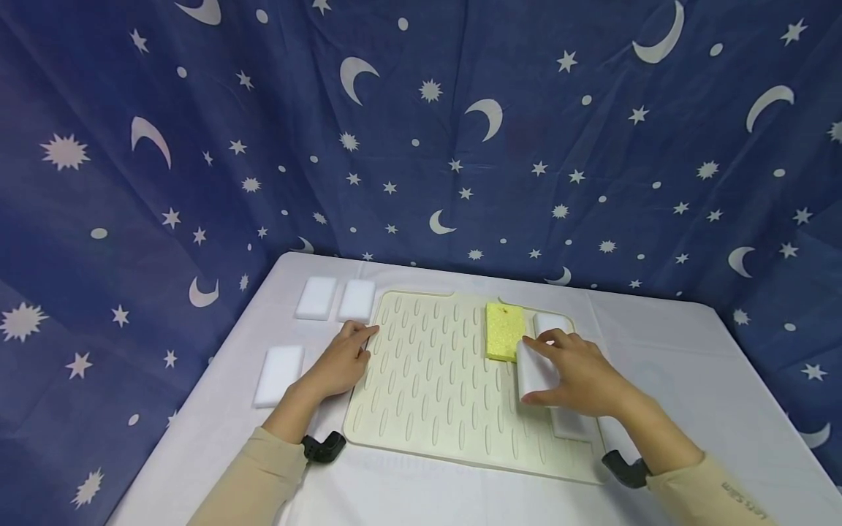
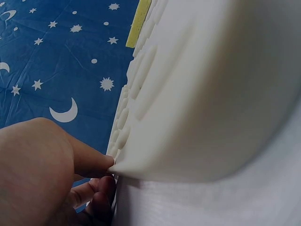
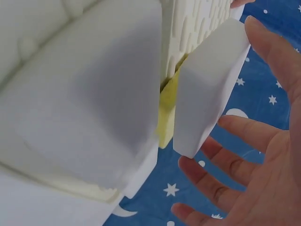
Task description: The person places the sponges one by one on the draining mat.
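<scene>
In the head view my left hand [image 1: 342, 358] is at the left edge of a cream ribbed mat [image 1: 421, 372]. The left wrist view has its fingers [image 2: 94, 160] pinching the mat's rim. Over the mat's right part, my right hand [image 1: 579, 372] holds a white sponge block [image 1: 534, 369] tilted between thumb and fingertips. A yellow sponge [image 1: 505, 330] lies on the mat just beyond it. Two more white blocks lie along the mat's right side, a far one [image 1: 552, 321] and a near one [image 1: 571, 424], both partly hidden by the right hand.
Left of the mat, three white blocks lie on the white-covered table [image 1: 671, 380]: two at the back, including this one [image 1: 317, 298], and one nearer [image 1: 279, 376]. A dark blue curtain [image 1: 421, 183] with moons and stars hangs behind. Each wrist carries a black device.
</scene>
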Demonstrator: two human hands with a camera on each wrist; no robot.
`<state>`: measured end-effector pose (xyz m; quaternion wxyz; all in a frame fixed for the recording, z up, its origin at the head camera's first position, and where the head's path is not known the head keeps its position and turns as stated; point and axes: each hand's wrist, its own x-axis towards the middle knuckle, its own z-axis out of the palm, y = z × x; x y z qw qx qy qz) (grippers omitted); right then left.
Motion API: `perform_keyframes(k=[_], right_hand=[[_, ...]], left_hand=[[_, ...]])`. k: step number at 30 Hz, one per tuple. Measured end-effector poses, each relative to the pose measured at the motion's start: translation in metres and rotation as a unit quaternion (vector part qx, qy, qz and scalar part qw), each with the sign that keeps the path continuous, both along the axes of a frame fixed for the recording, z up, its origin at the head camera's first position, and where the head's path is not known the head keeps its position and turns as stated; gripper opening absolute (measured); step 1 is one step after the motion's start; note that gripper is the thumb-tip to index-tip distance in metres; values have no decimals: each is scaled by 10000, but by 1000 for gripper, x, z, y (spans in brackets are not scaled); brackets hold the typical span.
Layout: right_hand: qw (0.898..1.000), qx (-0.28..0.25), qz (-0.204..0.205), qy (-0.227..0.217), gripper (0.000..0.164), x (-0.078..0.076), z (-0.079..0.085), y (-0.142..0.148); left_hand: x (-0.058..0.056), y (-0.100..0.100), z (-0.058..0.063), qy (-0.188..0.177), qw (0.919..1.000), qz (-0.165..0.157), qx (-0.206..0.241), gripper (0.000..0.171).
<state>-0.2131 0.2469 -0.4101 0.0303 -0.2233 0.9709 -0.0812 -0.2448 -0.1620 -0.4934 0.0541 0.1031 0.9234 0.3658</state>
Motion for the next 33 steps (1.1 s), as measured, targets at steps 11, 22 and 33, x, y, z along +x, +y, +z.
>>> perform_keyframes(k=[11, 22, 33], right_hand=[[10000, 1, 29, 3, 96, 10, -9, -15], [9997, 192, 31, -133, 97, 17, -13, -30], [9997, 204, 38, -85, 95, 22, -19, -41]], left_hand=[[1, -1, 0, -4, 10000, 19, 57, 51], [0, -1, 1, -6, 10000, 11, 66, 51], [-1, -2, -2, 31, 10000, -54, 37, 52]])
